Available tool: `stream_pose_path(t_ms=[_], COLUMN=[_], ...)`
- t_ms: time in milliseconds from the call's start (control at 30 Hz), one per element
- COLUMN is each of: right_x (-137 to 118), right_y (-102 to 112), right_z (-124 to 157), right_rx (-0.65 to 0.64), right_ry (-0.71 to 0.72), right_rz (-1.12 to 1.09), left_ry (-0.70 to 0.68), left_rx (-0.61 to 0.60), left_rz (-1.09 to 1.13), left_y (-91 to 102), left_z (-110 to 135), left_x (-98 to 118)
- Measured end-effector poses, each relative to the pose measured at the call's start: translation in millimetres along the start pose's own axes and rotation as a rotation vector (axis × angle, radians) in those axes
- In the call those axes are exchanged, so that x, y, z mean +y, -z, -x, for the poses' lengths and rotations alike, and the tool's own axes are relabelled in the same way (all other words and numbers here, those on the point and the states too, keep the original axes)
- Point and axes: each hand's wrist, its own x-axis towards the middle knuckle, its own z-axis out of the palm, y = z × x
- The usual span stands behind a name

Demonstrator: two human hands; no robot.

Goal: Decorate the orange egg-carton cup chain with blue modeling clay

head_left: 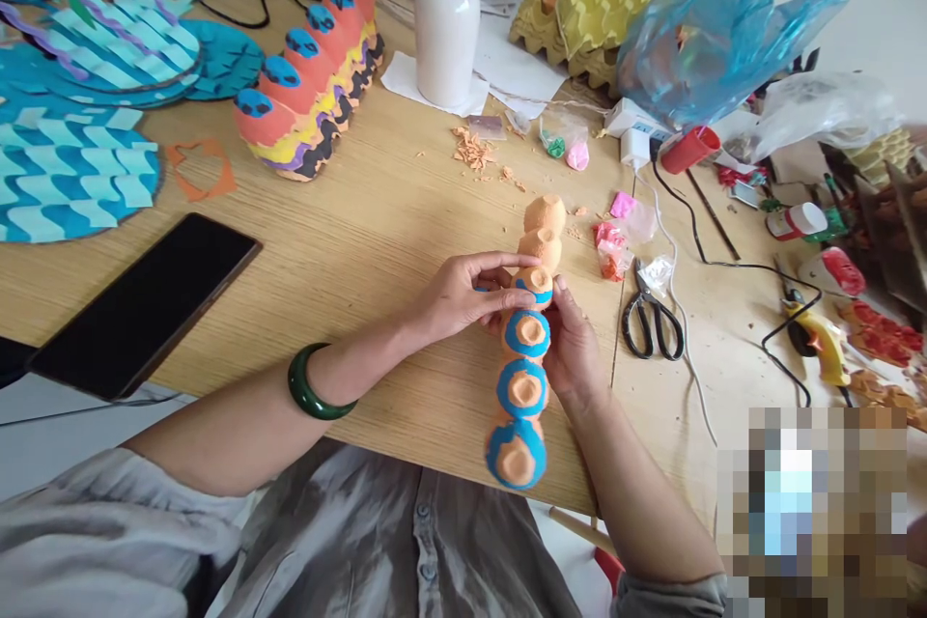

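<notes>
An orange strip of egg carton [545, 212] with a row of bumps points away from me, over the table's front edge. Rings of blue modelling clay [537, 343] surround the tips of the nearer bumps; the farthest two are plain orange. My right hand [577, 338] grips the strip from its right side, thumb up along the edge. From the left, my left hand [489, 290] has its fingers closed at the third bump from the far end, pressing blue clay there. A bit of blue shows under its fingers, which partly hide that bump.
A painted egg-carton strip [311, 68] stands back left, near a phone [149, 304] and teal paper-strip discs [72, 174]. A white bottle [447, 29] stands behind. Black scissors [652, 319], bagged red clay [612, 251], a white cable [673, 309] and a glue gun [822, 348] lie right.
</notes>
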Motion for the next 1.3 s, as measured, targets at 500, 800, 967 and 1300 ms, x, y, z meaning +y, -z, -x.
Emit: stream_pose_path(t_ms=[500, 800, 967, 1300], right_x=[17.0, 11.7, 12.0, 16.8], right_y=[13.7, 8.2, 8.8, 6.7], right_z=[7.6, 14.7, 17.9, 15.6], right_rx=[0.081, 0.088, 0.076, 0.051], right_ry=[0.451, 0.788, 0.875, 0.756], right_rz=[0.418, 0.751, 0.861, 0.732], left_ry=[0.099, 0.039, -0.048, -0.028], left_rx=[-0.066, -0.115, -0.164, -0.089], left_rz=[-0.104, -0.168, -0.105, -0.106], left_y=[4.7, 5.0, 3.8, 1.4], left_z=[-0.4, 3.8, 3.6, 5.8], left_x=[6.9, 9.1, 4.6, 7.5])
